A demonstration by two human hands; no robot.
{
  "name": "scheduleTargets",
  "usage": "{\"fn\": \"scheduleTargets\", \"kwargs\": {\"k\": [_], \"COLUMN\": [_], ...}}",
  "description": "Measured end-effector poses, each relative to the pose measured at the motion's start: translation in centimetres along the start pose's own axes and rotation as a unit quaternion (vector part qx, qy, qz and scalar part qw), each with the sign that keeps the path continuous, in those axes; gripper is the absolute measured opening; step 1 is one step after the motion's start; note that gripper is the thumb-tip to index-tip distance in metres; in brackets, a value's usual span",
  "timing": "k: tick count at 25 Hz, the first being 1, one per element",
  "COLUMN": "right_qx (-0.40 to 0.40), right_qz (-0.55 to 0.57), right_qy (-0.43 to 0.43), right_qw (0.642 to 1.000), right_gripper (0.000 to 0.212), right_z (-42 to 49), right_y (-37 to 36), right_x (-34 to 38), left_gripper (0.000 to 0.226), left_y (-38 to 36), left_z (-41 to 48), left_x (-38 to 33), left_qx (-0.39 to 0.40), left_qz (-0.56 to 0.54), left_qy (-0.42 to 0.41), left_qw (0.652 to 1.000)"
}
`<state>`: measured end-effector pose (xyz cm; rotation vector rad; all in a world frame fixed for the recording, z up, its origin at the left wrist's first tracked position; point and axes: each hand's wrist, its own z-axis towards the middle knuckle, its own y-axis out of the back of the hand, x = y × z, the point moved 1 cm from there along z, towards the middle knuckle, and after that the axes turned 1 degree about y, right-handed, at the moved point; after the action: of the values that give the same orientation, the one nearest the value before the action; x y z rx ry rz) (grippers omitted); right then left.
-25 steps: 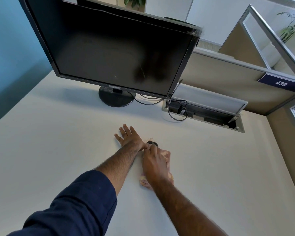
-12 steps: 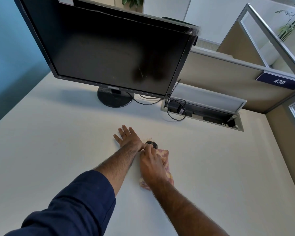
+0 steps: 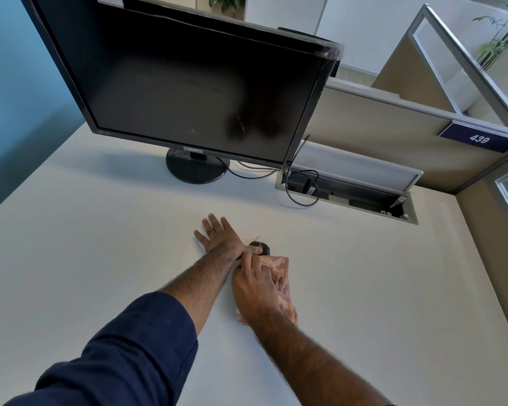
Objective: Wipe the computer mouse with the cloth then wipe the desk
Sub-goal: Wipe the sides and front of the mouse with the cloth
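Little has been shifted since the earlier frame: the left hand [image 3: 221, 239] is kept flat, fingers spread, on the white surface [image 3: 100, 244], while the cloth [image 3: 282, 284] (pinkish, patterned) is pressed by the right hand [image 3: 254, 285] against the black mouse [image 3: 261, 247].

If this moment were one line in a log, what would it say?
stage: wiping mouse | right hand: pressing cloth against mouse | left hand: flat on desk, fingers spread | desk wipe: not started
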<state>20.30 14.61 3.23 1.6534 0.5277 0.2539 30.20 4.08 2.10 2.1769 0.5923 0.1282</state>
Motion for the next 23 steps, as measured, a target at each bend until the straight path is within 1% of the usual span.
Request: {"fn": "scheduleTargets", "kwargs": {"k": [3,5,6,8,9,10,12,13,14,15,16,17,19,21,23], "right_qx": [-0.007,-0.006,-0.002,0.009,0.017,0.018,-0.011,-0.026,-0.039,-0.052,-0.063,-0.071,-0.086,-0.087,-0.068], "right_qz": [0.013,0.036,0.048,0.073,0.092,0.108,0.135,0.147,0.164,0.183,0.198,0.209,0.218,0.225,0.213], "right_qy": [0.01,0.022,0.03,0.041,0.041,0.031,-0.025,-0.06,-0.092,-0.115,-0.119,-0.107,-0.071,-0.056,-0.019], "right_qw": [1.0,0.999,0.998,0.996,0.995,0.994,0.991,0.987,0.981,0.975,0.971,0.97,0.969,0.969,0.974], "right_gripper": [0.027,0.03,0.04,0.068,0.071,0.064,0.037,0.028,0.025,0.026,0.029,0.031,0.029,0.029,0.037], "right_z": [-0.9,-1.8,-2.3,-3.2,-3.4,-3.6,-3.2,-2.8,-2.4,-2.1,-1.8,-1.7,-1.8,-2.5,-3.4], "right_y": [-0.5,-0.9,-1.2,-1.6,-1.8,-1.8,-1.8,-1.8,-1.7,-1.5,-1.3,-1.3,-1.3,-1.7,-2.1], "right_x": [0.1,-0.3,-0.8,-2.1,-2.7,-3.4,-4.9,-5.6,-6.3,-6.7,-6.8,-6.6,-5.7,-5.1,-5.2], "left_gripper": [0.147,0.148,0.148,0.149,0.149,0.149,0.15,0.15,0.15,0.15,0.15,0.15,0.15,0.15,0.149], "left_y": [-0.1,-0.3,-0.4,-0.6,-0.6,-0.6,-0.7,-0.8,-0.8,-0.8,-0.8,-0.8,-0.8,-0.7,-0.6], "left_z": [0.3,0.5,0.6,0.7,0.8,0.9,0.9,0.9,0.9,0.9,0.9,0.8,0.7,0.7,0.5], "left_x": [0.1,0.2,0.3,0.3,0.4,0.4,0.4,0.4,0.5,0.5,0.5,0.4,0.4,0.4,0.5], "left_qx": [-0.007,-0.007,-0.006,-0.005,-0.005,-0.005,-0.006,-0.007,-0.007,-0.006,-0.005,-0.005,-0.004,-0.005,-0.004], "left_qz": [-0.016,-0.027,-0.031,-0.037,-0.04,-0.042,-0.041,-0.04,-0.039,-0.039,-0.037,-0.035,-0.035,-0.039,-0.039], "left_qy": [-0.013,-0.016,-0.016,-0.015,-0.016,-0.018,-0.018,-0.017,-0.015,-0.015,-0.015,-0.015,-0.016,-0.017,-0.017], "left_qw": [1.0,0.999,0.999,0.999,0.999,0.999,0.999,0.999,0.999,0.999,0.999,0.999,0.999,0.999,0.999]}}
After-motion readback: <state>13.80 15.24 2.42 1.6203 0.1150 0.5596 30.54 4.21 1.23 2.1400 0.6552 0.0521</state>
